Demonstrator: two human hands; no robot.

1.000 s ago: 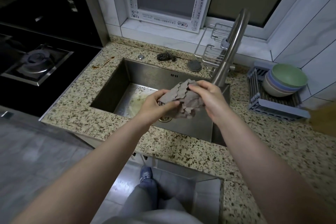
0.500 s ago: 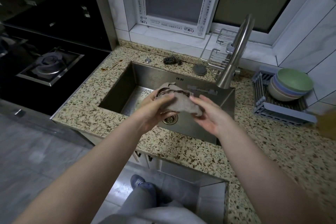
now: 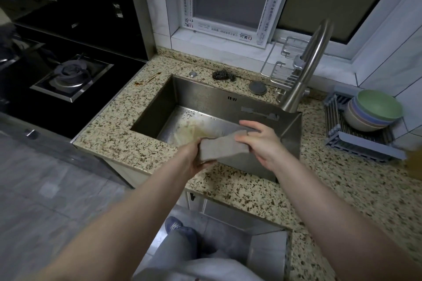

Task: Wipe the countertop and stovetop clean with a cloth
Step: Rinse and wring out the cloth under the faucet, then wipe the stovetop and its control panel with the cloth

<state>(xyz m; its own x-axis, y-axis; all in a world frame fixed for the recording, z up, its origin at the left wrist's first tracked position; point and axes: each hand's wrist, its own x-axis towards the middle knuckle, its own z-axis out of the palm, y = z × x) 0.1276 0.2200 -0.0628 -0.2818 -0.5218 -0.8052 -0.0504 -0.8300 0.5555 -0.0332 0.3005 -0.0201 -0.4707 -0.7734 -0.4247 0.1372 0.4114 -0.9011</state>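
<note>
Grey cloth (image 3: 222, 147), folded into a flat pad, sits between both hands just above the near rim of the sink (image 3: 290, 143), its long axis running left to right and tilted up toward the right. The left hand (image 3: 194, 159) grips the pad's left end, its fingers curled under it and the thumb side hidden behind the fabric. The right hand (image 3: 262, 141) has its fingers (image 3: 245, 138) laid over the right end, the thumb apparently beneath, so it pinches the cloth rather than resting loose. Neither hand is released.

Speckled granite table (image 3: 127, 121) lies directly left of the pad, nearer the left hand, so a first wipe there probably falls to that hand. A brown stain (image 3: 146, 81) marks the stone by the sink's far left corner. Beyond it, further left and well apart from the cloth, is the black stovetop (image 3: 29, 107) with its burner (image 3: 72, 74).

Farther back stand the tap (image 3: 306, 68), a dark scourer (image 3: 223, 74) on the sink's back ledge, and a stack of bowls (image 3: 374, 109) on a rack at the right
</note>
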